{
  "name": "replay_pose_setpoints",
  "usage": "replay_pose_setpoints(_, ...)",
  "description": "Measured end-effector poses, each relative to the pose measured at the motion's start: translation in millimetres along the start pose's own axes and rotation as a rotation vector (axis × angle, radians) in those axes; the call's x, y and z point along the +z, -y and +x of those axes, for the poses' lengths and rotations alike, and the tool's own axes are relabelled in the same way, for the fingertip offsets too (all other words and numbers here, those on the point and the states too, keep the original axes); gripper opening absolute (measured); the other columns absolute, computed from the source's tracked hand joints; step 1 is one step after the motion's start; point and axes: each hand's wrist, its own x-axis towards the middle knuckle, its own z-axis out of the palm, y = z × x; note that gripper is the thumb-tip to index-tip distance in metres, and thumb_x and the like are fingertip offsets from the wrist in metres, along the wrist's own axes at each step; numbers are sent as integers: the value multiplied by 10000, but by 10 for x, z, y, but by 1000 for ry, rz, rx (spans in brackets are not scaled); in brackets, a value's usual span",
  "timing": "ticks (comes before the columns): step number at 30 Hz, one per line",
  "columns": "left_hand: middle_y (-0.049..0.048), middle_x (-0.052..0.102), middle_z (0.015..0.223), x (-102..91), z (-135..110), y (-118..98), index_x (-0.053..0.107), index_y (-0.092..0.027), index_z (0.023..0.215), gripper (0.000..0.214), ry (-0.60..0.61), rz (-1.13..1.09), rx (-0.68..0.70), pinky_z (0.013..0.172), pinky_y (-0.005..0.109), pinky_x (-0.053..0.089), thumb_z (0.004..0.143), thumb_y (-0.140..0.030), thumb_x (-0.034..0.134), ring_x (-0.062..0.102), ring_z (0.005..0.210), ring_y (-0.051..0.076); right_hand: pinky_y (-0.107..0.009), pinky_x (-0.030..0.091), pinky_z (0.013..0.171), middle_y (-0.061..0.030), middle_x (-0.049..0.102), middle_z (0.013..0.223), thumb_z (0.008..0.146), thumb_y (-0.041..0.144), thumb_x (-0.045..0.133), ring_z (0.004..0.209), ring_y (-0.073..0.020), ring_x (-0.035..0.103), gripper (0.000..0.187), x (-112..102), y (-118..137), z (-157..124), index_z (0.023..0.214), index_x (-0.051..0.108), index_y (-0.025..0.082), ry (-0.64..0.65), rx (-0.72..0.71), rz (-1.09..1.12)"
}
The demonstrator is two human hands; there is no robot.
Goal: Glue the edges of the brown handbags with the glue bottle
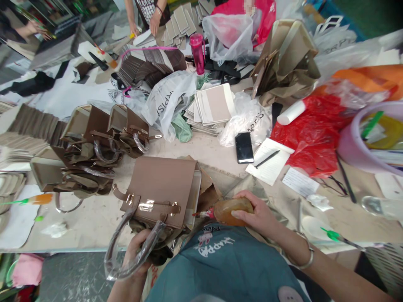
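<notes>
A brown handbag (162,180) with gold-coloured fittings lies at the table's front edge, its flap facing up. My left hand (137,247) is closed on the lower part of this bag, partly hidden behind the plastic-wrapped handle (115,251). In my right hand (260,214) is a squeeze bottle (233,211) of amber liquid, likely glue, tipped on its side. Its red nozzle points left, close to the bag's open right side. Whether the tip touches the bag I cannot tell.
More unfinished brown bags (88,121) stand at the left, near stacked panels (34,123). A phone (244,147), a notepad (269,161) and a lilac bucket (349,142) are on the right. Across the table, a co-worker's hands (154,21) are beside flat pieces.
</notes>
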Motion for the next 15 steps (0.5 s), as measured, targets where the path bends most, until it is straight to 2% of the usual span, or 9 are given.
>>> replay_pose_setpoints(3, 22, 628, 538, 6, 84, -144, 681, -194, 659, 409, 89, -39, 63, 417, 290, 473, 598, -596, 634, 578, 464, 206, -279, 454, 633, 5, 612, 806, 725, 348, 669, 703, -166, 568, 280, 1, 68, -23, 943, 571, 202, 54, -24, -29)
replay_pose_setpoints(6, 24, 650, 579, 15, 137, -253, 695, -201, 737, 458, 47, -57, 165, 423, 299, 491, 616, -636, 620, 593, 476, 211, -285, 459, 645, 4, 616, 805, 716, 331, 674, 710, -171, 573, 272, 6, 103, 21, 938, 580, 204, 71, -49, -57)
replay_pose_setpoints(9, 25, 654, 583, 21, 118, -268, 699, -210, 750, 454, 8, -54, 218, 425, 307, 499, 619, -639, 630, 597, 479, 216, -303, 468, 691, -13, 627, 856, 723, 326, 669, 761, -183, 584, 284, 11, 97, 75, 959, 575, 200, -18, -50, -58)
replay_pose_setpoints(11, 32, 676, 631, 23, 85, -244, 706, -215, 789, 456, -45, -46, 226, 455, 314, 515, 618, -633, 639, 616, 516, 224, -305, 467, 698, -14, 626, 865, 728, 328, 664, 768, -183, 585, 279, 13, 91, 92, 958, 573, 198, -46, -42, -49)
replay_pose_setpoints(13, 33, 686, 660, 22, 55, -211, 707, -218, 818, 449, -61, -58, 209, 476, 319, 523, 609, -612, 652, 624, 535, 226, -294, 463, 677, -3, 622, 835, 723, 328, 668, 738, -174, 580, 274, 16, 95, 87, 945, 575, 197, 2, -29, -38)
replay_pose_setpoints(15, 29, 678, 635, 18, 36, -169, 708, -217, 785, 443, -28, -80, 149, 470, 324, 519, 573, -604, 667, 616, 519, 227, -281, 454, 644, 12, 610, 790, 711, 327, 674, 695, -164, 568, 270, 23, 105, 70, 929, 579, 198, 69, -18, -31)
